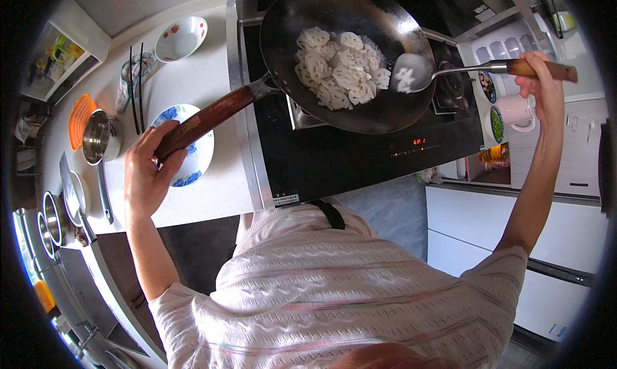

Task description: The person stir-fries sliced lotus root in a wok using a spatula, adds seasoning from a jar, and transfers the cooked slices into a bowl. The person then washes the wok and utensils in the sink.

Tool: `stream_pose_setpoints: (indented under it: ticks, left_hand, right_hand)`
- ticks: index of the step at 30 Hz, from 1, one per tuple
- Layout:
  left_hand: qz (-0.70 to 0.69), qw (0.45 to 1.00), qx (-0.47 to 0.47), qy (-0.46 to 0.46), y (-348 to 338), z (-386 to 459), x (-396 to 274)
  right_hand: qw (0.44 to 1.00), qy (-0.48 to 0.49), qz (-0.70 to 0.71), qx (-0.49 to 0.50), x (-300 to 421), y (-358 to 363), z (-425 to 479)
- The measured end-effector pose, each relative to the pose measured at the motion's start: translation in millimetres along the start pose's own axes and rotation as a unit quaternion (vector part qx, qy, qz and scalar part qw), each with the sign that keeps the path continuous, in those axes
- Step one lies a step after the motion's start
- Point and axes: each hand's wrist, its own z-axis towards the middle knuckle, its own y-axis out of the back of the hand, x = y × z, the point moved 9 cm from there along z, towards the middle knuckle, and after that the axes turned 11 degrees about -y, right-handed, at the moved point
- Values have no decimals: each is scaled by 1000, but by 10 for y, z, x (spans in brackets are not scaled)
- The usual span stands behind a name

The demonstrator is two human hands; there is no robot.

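My left hand grips the worn wooden handle of a dark wok. The wok sits over a black glass hob, tilted a little. Sliced lotus root is heaped in the middle of the wok. In my right hand is a metal wok spatula with a wooden grip. Its broad blade rests inside the wok's right side, just right of the slices. Some pale pieces appear on the blade, though I cannot tell whether they lie on it or are reflected.
Left counter: a blue-flowered plate under the wok handle, black chopsticks, a flowered bowl, a small steel pot, an orange basket and a cleaver. Right: a pink mug and a bowl of chopped greens.
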Motion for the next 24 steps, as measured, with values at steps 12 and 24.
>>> stream_pose_setpoints:
  ticks: [12,24]
  left_hand:
    - [-4,1000,-8,-5,3,-12,10]
    - [-17,1000,-8,5,-16,-16,11]
  right_hand:
    - [988,132,82,22,57,-696,78]
    - [969,132,148,145,87,-866,-436]
